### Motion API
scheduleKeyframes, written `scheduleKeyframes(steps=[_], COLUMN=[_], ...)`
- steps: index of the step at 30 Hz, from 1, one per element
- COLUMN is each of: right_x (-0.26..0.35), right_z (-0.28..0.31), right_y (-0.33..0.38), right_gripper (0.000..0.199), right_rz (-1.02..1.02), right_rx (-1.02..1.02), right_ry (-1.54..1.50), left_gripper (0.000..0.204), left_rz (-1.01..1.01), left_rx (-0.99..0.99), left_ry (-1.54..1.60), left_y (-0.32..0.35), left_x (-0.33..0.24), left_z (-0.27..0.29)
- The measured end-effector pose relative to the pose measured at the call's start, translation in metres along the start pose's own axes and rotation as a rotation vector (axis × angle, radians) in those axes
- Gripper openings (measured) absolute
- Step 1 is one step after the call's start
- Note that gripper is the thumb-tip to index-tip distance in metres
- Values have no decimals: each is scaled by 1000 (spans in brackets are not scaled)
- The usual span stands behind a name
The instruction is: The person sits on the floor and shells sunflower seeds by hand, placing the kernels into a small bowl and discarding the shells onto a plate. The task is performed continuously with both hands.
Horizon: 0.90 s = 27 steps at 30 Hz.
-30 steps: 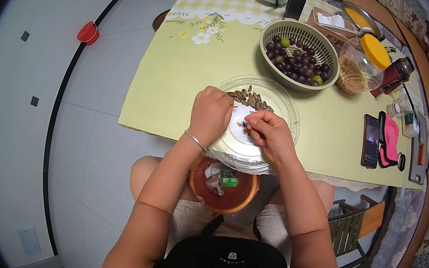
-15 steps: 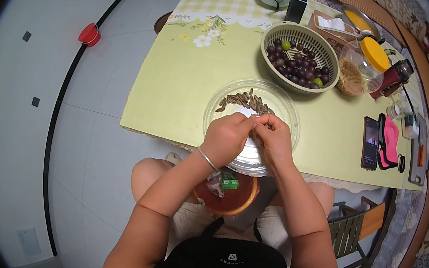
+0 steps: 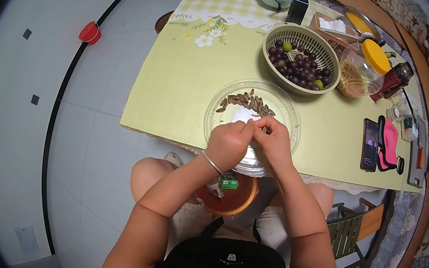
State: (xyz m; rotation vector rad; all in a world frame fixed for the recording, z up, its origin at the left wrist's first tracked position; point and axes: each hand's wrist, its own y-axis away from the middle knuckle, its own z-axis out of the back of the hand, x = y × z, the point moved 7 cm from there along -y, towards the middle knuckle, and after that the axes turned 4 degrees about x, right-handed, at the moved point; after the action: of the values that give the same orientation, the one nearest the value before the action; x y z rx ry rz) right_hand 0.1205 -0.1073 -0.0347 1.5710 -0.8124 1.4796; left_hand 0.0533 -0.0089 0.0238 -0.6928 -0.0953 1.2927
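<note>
Both hands meet over a clear round plastic tray (image 3: 295, 112) at the table's near edge. My left hand (image 3: 228, 144), with a silver bangle on the wrist, is closed, its thumb and fingertips pinched together. Fingertip to fingertip with it, my right hand (image 3: 274, 141) is pinched too. Whatever lies between them is too small and hidden to make out. Brown sunflower seeds (image 3: 252, 102) lie in a band across the tray's far half, some partly covered by my right fingers. A white patch (image 3: 243, 116) shows in the tray's middle.
Beyond the tray stands a colander (image 3: 266, 68) of dark grapes. To its right are a yellow-lidded jar (image 3: 358, 79) and a dark red flask (image 3: 394, 81). A phone (image 3: 369, 145) lies beside a pink-and-black item (image 3: 388, 144). Below the table edge sits a reddish round container (image 3: 240, 204).
My left hand has come slightly nearer to me and turned a little, uncovering more of the white patch. The fingertips of both hands stay together.
</note>
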Motion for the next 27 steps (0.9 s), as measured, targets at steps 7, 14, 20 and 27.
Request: scheduleKeyframes(steps=[7,14,20,27], right_x=[-1,-7,0,6], right_z=[3,1,1,5], right_y=[-2,-3,-1,-2], right_gripper=[9,3,3,4], right_rz=[-49,-227,-266,-154], right_rx=[-1,189,212,146], right_ry=[-43,-517,-626,-484], left_gripper=[24,22,16,12], left_rz=[34,210,676,771], left_rx=[-25,-8,103,136], left_ry=[139,564,1335,1547], left_y=[-2,-6,4,6], left_x=[0,19,39,49], left_z=[3,5,-22,-38])
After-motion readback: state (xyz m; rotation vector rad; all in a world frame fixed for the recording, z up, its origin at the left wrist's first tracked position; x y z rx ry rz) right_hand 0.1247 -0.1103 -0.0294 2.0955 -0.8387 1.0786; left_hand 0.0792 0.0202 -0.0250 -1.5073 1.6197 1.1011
